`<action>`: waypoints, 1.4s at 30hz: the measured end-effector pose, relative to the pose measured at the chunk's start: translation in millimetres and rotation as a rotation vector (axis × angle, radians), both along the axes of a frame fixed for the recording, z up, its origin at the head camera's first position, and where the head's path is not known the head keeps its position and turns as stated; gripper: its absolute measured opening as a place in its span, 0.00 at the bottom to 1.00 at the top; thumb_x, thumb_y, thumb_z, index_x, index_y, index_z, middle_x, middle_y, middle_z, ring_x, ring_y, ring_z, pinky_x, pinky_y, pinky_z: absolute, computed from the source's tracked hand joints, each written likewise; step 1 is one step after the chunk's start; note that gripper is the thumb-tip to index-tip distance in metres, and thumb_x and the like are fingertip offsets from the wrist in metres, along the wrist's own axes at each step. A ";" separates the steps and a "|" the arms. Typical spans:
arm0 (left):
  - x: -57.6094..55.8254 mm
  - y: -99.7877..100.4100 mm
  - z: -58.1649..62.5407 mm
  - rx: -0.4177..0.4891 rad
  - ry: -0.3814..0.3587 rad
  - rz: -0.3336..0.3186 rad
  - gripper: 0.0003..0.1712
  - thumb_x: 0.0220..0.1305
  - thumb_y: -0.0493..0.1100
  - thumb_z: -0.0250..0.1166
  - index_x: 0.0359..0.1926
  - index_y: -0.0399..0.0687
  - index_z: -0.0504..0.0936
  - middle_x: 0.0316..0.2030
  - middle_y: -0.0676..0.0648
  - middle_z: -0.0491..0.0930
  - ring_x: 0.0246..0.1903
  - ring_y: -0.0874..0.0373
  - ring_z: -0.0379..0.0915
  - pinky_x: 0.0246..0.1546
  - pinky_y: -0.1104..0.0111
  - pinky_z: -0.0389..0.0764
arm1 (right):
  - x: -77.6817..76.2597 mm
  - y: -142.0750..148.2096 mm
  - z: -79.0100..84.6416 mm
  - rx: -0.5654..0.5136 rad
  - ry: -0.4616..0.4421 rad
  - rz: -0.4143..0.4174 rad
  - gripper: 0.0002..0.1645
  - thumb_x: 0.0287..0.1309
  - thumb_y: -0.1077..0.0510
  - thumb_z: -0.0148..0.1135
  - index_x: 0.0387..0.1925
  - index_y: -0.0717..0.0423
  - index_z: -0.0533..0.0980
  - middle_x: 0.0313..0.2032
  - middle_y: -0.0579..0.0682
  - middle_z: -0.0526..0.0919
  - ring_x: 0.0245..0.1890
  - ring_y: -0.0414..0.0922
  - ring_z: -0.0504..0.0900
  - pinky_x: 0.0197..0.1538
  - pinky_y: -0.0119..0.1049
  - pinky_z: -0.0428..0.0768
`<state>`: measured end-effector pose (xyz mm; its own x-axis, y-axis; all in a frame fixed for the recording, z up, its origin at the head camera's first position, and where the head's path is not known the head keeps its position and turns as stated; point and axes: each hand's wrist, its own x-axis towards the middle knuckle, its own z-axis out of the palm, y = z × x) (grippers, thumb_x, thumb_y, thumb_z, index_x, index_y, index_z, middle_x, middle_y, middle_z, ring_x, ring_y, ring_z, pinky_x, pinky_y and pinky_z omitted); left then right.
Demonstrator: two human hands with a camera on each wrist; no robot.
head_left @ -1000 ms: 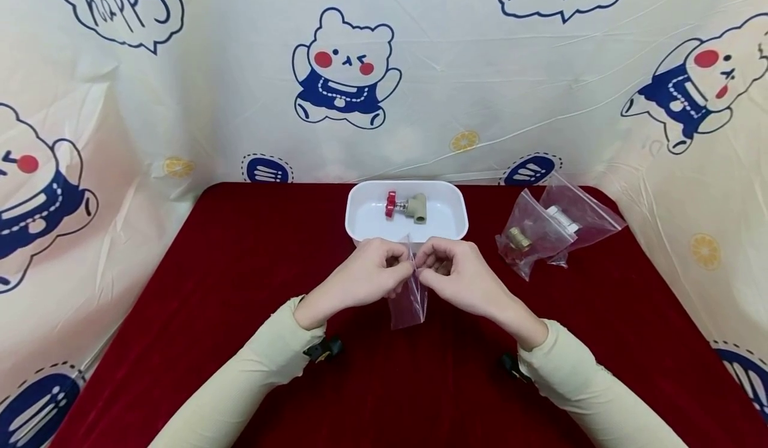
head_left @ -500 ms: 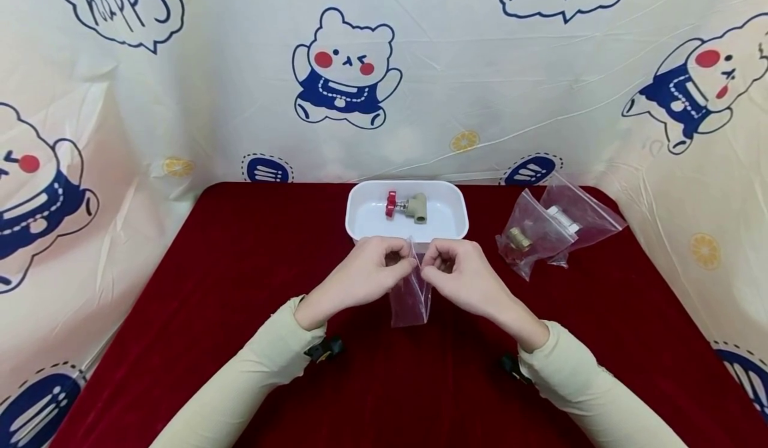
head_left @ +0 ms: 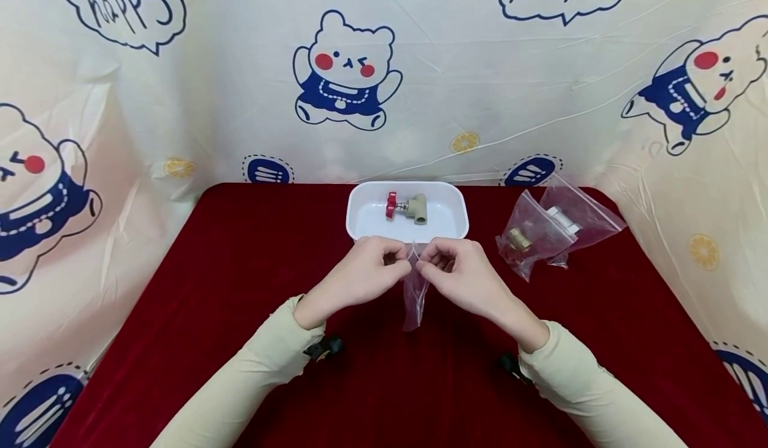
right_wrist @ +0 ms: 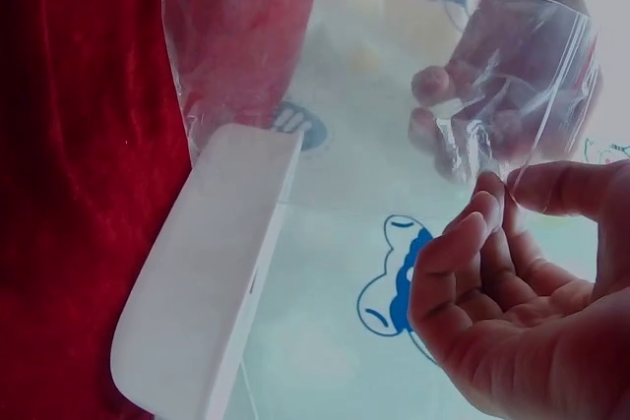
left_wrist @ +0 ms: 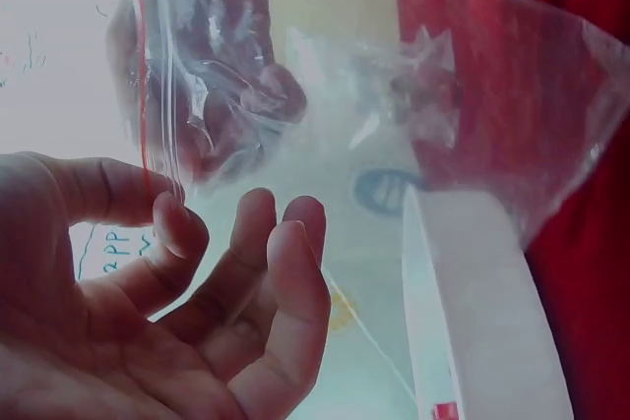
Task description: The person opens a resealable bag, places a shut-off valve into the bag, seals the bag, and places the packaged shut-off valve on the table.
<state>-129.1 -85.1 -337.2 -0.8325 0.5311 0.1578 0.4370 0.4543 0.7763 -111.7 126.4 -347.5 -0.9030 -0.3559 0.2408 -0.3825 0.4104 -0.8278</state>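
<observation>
A clear zip-lock bag [head_left: 415, 298] hangs between my two hands, just in front of the white tray [head_left: 360, 225]. My left hand [head_left: 372, 268] pinches one side of its top edge between thumb and forefinger. Opposite it, my right hand [head_left: 459, 271] pinches the other side the same way. In the left wrist view the bag [left_wrist: 512, 76] shows a red line along its zip strip, and the thumb and forefinger meet at that edge. The right wrist view shows the bag [right_wrist: 236, 46] looking flat and see-through. Inside the tray lies a tan valve [head_left: 417, 208] with a red handwheel.
To the right on the red cloth [head_left: 270, 235] lie two more zip-lock bags. The nearer bag [head_left: 546, 225] holds a brass fitting [head_left: 519, 239]; the other [head_left: 597, 218] has a white part [head_left: 564, 220] in it. A printed curtain [head_left: 432, 88] stands behind the table.
The hands draw slightly apart and then back closer at the bag's top. The bag's lower part has turned and looks narrower now. Tray and other bags stay put.
</observation>
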 end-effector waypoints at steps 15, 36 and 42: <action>-4.8 -15.3 5.9 0.015 0.086 -0.009 0.11 0.57 0.28 0.66 0.33 0.48 0.78 0.20 0.54 0.66 0.21 0.62 0.62 0.25 0.68 0.66 | -3.9 11.1 1.5 0.074 -0.034 -0.057 0.07 0.61 0.62 0.67 0.28 0.50 0.84 0.25 0.43 0.82 0.27 0.43 0.80 0.32 0.35 0.79; 2.0 -15.4 0.0 -0.093 0.219 -0.305 0.03 0.74 0.40 0.69 0.44 0.53 0.87 0.39 0.59 0.82 0.40 0.66 0.75 0.47 0.63 0.81 | 5.4 22.6 9.6 0.014 0.131 0.006 0.08 0.63 0.64 0.72 0.40 0.49 0.85 0.37 0.42 0.85 0.29 0.42 0.79 0.31 0.35 0.79; 0.3 -18.5 0.4 -0.087 0.216 -0.291 0.04 0.76 0.40 0.66 0.46 0.51 0.87 0.42 0.57 0.83 0.43 0.64 0.76 0.50 0.65 0.80 | 12.5 26.9 4.7 0.043 0.288 0.234 0.20 0.58 0.74 0.65 0.43 0.48 0.85 0.53 0.46 0.83 0.38 0.41 0.80 0.34 0.36 0.80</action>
<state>-128.8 -103.6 -336.8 -0.5972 0.7597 0.2574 0.7072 0.3472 0.6159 -99.2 153.2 -342.8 -0.6938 -0.5597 0.4532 -0.6845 0.3166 -0.6567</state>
